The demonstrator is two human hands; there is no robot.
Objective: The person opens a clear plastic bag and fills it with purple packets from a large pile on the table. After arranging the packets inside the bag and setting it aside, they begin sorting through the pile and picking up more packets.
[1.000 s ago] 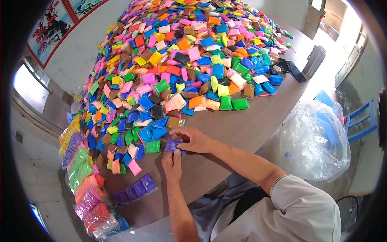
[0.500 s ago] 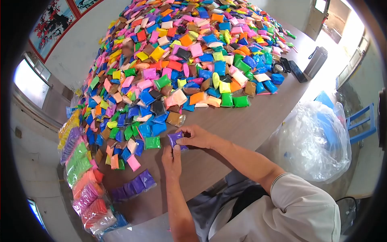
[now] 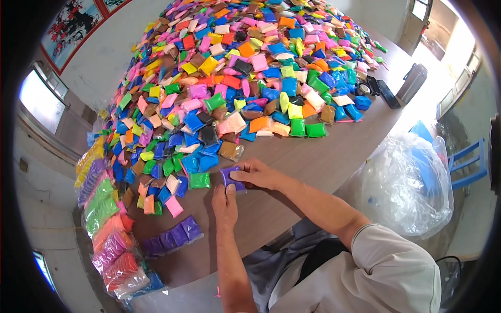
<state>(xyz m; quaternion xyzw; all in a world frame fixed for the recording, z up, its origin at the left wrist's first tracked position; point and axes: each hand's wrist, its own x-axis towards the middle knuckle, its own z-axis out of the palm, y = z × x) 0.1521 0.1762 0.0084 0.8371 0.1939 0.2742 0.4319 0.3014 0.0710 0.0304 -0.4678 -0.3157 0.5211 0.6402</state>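
Observation:
A purple packet (image 3: 231,177) is held between both hands above the brown table (image 3: 271,214). My left hand (image 3: 225,201) grips its lower edge with the thumb up. From the right, my right hand (image 3: 254,175) pinches the packet, thumb across its face. A row of purple packets (image 3: 175,237) lies on the table to the left of my left forearm. Just beyond my left hand are a green packet (image 3: 199,180) and a brown packet (image 3: 230,151), at the near edge of a large heap of coloured packets (image 3: 250,78).
Bagged rows of packets (image 3: 112,224) line the table's left edge. A grey bottle (image 3: 412,83), a black case (image 3: 387,93) and a roll of tape (image 3: 364,88) stand at the right. Beside the table are a clear plastic bag (image 3: 407,182) and a blue chair (image 3: 468,161).
The view has shifted slightly. Both hands still hold the purple packet, which has turned a little and now shows more of its face.

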